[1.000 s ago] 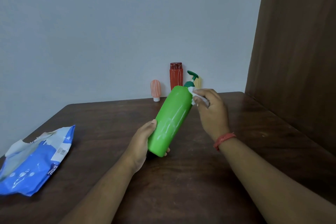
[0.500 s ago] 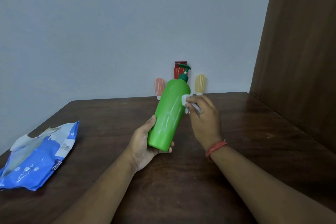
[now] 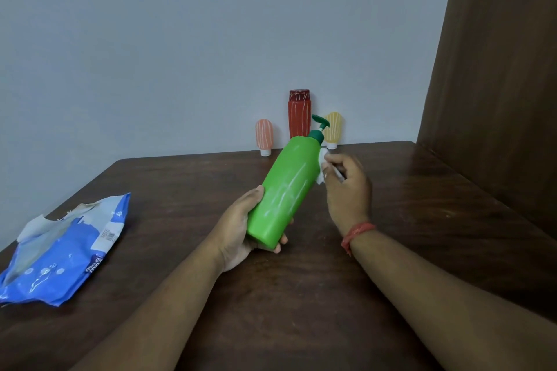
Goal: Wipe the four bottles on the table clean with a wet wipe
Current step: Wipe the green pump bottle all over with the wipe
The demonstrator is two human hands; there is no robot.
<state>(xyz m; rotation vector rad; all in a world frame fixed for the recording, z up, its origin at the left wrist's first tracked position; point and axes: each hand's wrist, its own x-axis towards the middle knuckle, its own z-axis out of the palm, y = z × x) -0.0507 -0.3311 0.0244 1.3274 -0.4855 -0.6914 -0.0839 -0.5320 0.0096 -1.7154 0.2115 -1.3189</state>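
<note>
Against the grey wall, above the dark wooden table (image 3: 301, 295), my left hand (image 3: 241, 232) grips the green pump bottle (image 3: 286, 190) tilted again, while my right hand (image 3: 346, 187) pinches the wet wipe (image 3: 322, 167), now lower on its shoulder, so wiping continues.

A plain pale grey-blue wall (image 3: 187, 39) fills the upper part of the view, smooth and bare. On the right stands a tall dark brown wooden panel (image 3: 494, 75) with vertical grain, meeting the wall at a corner. Below them lies a dark wooden table (image 3: 422, 190) with rounded far corners and streaky grain. Soft, even light gives a faint sheen to the tabletop near the panel.
</note>
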